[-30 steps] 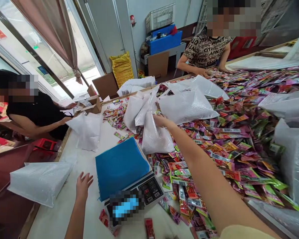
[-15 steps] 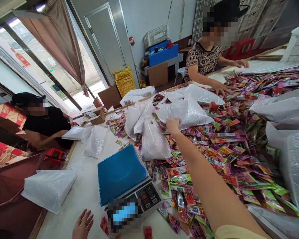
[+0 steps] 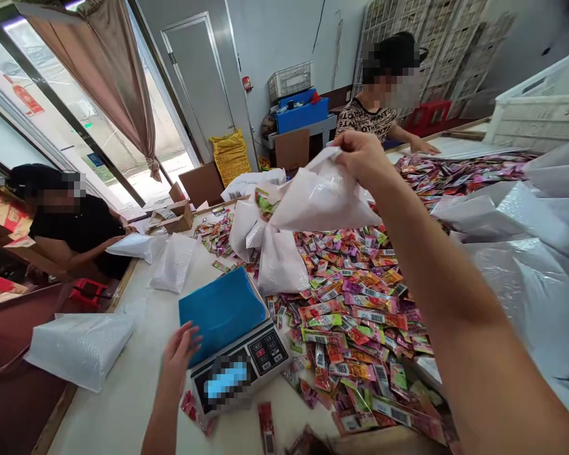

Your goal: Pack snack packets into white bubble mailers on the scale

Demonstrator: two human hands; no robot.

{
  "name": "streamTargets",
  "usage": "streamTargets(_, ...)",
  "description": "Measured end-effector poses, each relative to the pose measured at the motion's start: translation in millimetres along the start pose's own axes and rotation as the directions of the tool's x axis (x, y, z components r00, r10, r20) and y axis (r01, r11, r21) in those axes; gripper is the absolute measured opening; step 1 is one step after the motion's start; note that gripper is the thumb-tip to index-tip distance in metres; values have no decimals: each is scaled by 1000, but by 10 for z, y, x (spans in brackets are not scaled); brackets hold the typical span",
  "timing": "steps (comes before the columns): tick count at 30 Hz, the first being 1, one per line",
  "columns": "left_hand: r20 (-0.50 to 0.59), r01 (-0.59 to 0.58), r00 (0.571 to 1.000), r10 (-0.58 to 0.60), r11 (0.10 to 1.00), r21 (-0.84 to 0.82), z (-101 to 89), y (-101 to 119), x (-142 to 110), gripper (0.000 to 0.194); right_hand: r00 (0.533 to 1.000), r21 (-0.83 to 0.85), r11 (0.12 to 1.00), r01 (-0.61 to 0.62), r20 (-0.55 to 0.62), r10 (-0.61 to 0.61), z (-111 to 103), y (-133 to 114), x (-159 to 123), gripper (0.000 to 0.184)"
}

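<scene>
My right hand (image 3: 360,158) is closed on the top edge of a white bubble mailer (image 3: 320,199), holding it raised and tilted over the heap. Colourful snack packets (image 3: 266,201) show at the mailer's left end. Beside the blue-topped digital scale (image 3: 222,309) is my left hand (image 3: 183,344), its fingers apart and nothing in them; whether it touches the scale I cannot tell. More filled bubble mailers (image 3: 281,262) stand just below the raised one. A broad heap of small snack packets (image 3: 355,303) spreads to the right of the scale.
Bubble mailers (image 3: 173,262) lie on the table's left side, another (image 3: 80,347) nearer me. Stacked mailers (image 3: 526,284) and a white crate (image 3: 526,117) stand at right. One co-worker (image 3: 71,221) sits at left, another (image 3: 370,117) at the far side. An open carton (image 3: 175,218) rests by the left edge.
My right hand has lifted the bubble mailer off the heap. My left hand has moved up and forward to the scale's left side. The view has shifted a little.
</scene>
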State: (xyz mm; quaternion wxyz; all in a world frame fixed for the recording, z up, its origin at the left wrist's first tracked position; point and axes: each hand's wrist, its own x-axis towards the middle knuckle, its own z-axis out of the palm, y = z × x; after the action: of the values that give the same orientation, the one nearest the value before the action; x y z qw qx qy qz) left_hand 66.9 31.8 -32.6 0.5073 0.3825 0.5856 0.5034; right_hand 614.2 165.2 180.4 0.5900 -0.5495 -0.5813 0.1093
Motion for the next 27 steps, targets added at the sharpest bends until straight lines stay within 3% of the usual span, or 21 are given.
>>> streamTargets(1, 134, 29, 991, -23, 999, -43, 239, 61, -39, 63, 996, 104, 993, 55, 70, -62, 91, -219, -48, 11)
streamTargets(3, 386, 157, 917, -97, 980, -126, 666, 156, -85, 68, 962, 278, 953, 117, 205, -178, 369, -634, -187, 14)
streamTargets(5, 512, 308, 843, -165, 929, -208, 940, 219, -66, 70, 902, 400, 907, 131, 333, -277, 716, -964, -357, 13)
streamTargets(6, 520, 342, 838, -167, 902, -262, 1000, 245, -35, 68, 862, 443, 887, 131, 391, -322, 896, -1082, -441, 12)
streamTargets(8, 447, 324, 885, -131, 862, -390, 963, 294, 46, 67, 751, 502, 856, 121, 518, -409, 1248, -1212, -586, 8)
streamTargets(11, 141, 145, 987, -83, 844, -517, 621, 337, 151, 57, 532, 566, 819, 96, 666, -522, 1741, -1187, -724, 2)
streamTargets(13, -60, 61, 993, -104, 867, -494, 328, 307, 193, 45, 431, 581, 810, 81, 712, -554, 2046, -1085, -782, 6)
streamTargets(15, -182, 57, 973, -145, 908, -416, 74, 213, 217, 38, 383, 555, 828, 80, 749, -540, 2317, -966, -838, 15)
streamTargets(18, -318, 83, 935, -158, 968, -236, -166, -1, 242, 41, 395, 405, 903, 145, 813, -428, 2610, -802, -942, 30)
streamTargets(21, -442, 89, 888, -123, 991, -95, -268, -189, 270, 54, 423, 254, 941, 226, 844, -329, 2731, -657, -1059, 39)
streamTargets(24, -505, 75, 861, -63, 997, 4, -320, -280, 295, 63, 449, 196, 953, 229, 848, -282, 2690, -507, -1154, 40)
streamTargets(27, -516, 63, 856, -7, 994, 92, -383, -311, 303, 59, 560, 124, 954, 272, 786, -262, 2494, -345, -1217, 47)
